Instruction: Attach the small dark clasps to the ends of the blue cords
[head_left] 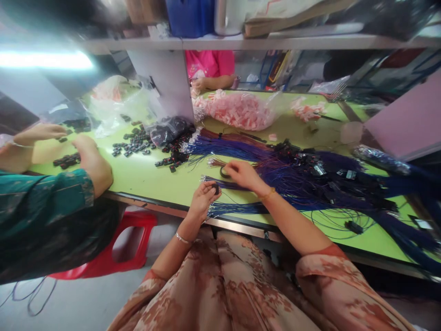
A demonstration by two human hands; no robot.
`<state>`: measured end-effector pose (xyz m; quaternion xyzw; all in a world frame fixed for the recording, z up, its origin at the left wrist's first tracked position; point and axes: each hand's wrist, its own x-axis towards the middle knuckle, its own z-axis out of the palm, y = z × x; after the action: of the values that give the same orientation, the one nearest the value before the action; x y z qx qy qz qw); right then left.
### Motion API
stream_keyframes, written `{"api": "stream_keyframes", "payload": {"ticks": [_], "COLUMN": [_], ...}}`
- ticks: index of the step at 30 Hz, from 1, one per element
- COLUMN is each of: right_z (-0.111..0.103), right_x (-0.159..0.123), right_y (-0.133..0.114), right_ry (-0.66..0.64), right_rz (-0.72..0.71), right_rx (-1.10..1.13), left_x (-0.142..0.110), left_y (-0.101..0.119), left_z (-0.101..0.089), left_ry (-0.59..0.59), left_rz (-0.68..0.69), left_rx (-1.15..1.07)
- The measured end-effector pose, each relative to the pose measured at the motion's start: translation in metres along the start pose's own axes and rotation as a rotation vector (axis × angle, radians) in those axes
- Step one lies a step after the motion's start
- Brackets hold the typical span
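My left hand (203, 197) is closed around a small black connector housing (215, 188) near the front of the green table. Just beyond it, my right hand (241, 174) has its fingers pinched on a dark wire (224, 173) that curves round at the fingertips. Bundles of blue wires (241, 208) with bright metal ends lie beside and under both hands. A small brown wire bundle (215, 162) with pale tips is just behind the right hand. Purple and blue wires (227, 147) spread behind the hands toward a tangled pile at the right.
Black connector housings (132, 142) lie scattered left of centre, beside a dark plastic bag (172, 131). A clear bag of pink and white pieces (237, 110) sits at the back. Co-workers sit at left and opposite. A shelf (213, 43) crosses above; a red stool (134, 239) stands below.
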<state>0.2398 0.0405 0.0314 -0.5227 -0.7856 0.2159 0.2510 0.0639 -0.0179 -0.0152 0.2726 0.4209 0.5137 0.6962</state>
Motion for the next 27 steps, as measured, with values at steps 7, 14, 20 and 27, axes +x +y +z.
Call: {"api": "stream_keyframes", "payload": {"ticks": [7, 14, 20, 27], "right_z": [0.003, 0.003, -0.006, -0.005], "right_x": [0.058, 0.05, 0.042, 0.016], "right_y": [0.045, 0.044, 0.009, -0.014], "right_ry": [-0.121, -0.092, 0.026, 0.077], "right_rz": [0.354, 0.327, 0.133, -0.142], "right_rx": [-0.332, -0.445, -0.392, -0.007], "left_x": [0.006, 0.005, 0.006, 0.002], "left_y": [-0.005, -0.005, -0.007, -0.005], "left_z": [-0.006, -0.007, -0.007, -0.003], "left_ry": [0.002, -0.02, -0.016, -0.013], "left_rz": [-0.016, -0.015, -0.006, 0.019], "left_rx": [-0.018, -0.004, -0.002, -0.031]}}
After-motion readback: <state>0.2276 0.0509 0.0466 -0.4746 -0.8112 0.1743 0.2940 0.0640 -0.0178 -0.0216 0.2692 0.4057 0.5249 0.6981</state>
